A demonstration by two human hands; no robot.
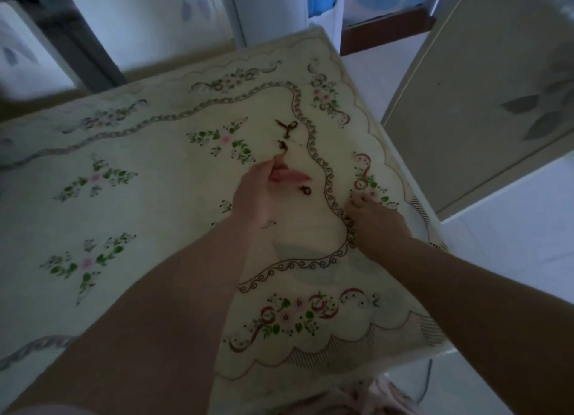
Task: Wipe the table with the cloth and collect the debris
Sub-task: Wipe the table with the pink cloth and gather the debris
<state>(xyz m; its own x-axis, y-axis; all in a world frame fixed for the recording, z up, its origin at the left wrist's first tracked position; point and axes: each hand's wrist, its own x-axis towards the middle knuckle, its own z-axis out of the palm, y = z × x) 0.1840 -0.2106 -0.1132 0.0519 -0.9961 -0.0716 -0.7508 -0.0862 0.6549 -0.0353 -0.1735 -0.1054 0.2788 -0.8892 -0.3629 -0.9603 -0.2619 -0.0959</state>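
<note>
Pink cloth (287, 175) bunched in left hand (254, 194) grip, dark debris (285, 129) just beyond, right hand (377, 219) flat, released, on table (155, 216)

The left hand (254, 194) hides most of the pink cloth (289, 175) it grips. The dark debris (285, 129) is too small to identify. Far furniture blurs out. A pinkish fabric (372, 396) is cut off at the near edge.
</note>
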